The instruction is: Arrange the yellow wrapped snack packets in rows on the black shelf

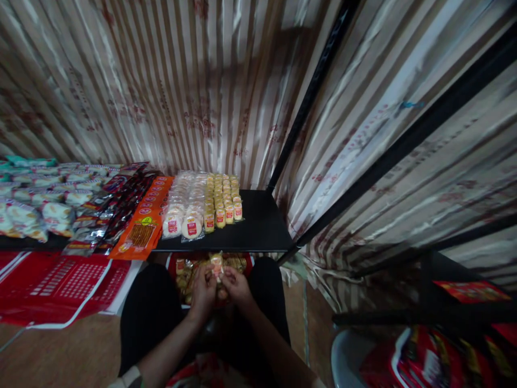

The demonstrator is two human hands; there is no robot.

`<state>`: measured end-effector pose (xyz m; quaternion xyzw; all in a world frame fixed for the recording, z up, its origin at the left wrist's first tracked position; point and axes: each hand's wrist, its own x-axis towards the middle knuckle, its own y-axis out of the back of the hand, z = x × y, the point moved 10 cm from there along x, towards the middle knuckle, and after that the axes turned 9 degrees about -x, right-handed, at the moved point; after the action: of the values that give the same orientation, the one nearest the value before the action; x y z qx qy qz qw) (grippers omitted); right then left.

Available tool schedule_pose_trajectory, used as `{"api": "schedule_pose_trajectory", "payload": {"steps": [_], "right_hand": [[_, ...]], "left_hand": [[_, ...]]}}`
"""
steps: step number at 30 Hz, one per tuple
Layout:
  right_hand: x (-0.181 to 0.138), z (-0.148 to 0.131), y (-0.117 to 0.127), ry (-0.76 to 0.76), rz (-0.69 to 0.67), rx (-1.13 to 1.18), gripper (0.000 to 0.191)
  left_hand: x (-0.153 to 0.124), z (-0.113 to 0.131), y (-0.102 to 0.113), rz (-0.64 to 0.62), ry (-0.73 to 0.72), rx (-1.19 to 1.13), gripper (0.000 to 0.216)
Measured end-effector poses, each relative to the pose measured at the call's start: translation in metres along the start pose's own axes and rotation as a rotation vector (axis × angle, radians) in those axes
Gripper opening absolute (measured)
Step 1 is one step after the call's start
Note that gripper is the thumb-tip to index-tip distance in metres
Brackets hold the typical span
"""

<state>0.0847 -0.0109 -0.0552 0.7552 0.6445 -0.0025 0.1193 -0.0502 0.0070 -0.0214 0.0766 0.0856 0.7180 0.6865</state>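
Between my knees, my left hand [204, 285] and my right hand [237, 285] pinch a small wrapped snack cake [217, 264] from its two sides. The cake has a pale yellow wrapper with a reddish label. Below it, a red-rimmed box [170, 264] holds several more of these yellow packets [186, 283], partly hidden by my hands. On the black shelf [258, 221] just beyond, rows of similar yellow packets [220, 216] stand lined up, beside rows of round white wrapped crackers [191, 225].
Left on the shelf lie orange snack bags [141, 226], dark red packets [121, 199] and white pouches [58, 215]. A red bag [76, 285] lies under the shelf at left. Black metal posts [315, 97] rise at right, near a grey tub [343, 355] with red packages [436, 361].
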Motion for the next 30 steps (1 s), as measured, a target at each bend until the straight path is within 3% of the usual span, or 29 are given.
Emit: {"api": "schedule_pose_trajectory", "payload": {"steps": [6, 17, 22, 30], "right_hand": [[-0.001, -0.023, 0.009, 0.066, 0.042, 0.032, 0.030], [-0.014, -0.039, 0.023, 0.040, 0.065, 0.090, 0.045], [-0.005, -0.037, 0.042, 0.052, 0.109, 0.115, 0.043], [0.020, -0.032, 0.060, 0.041, 0.053, 0.160, 0.039]], "left_hand": [[0.001, 0.023, -0.005, -0.114, 0.033, -0.141, 0.029], [-0.005, 0.045, -0.006, -0.087, -0.012, -0.150, 0.026], [-0.003, 0.055, -0.020, -0.100, -0.050, -0.139, 0.026], [0.010, 0.069, -0.047, -0.130, -0.155, 0.001, 0.023]]}}
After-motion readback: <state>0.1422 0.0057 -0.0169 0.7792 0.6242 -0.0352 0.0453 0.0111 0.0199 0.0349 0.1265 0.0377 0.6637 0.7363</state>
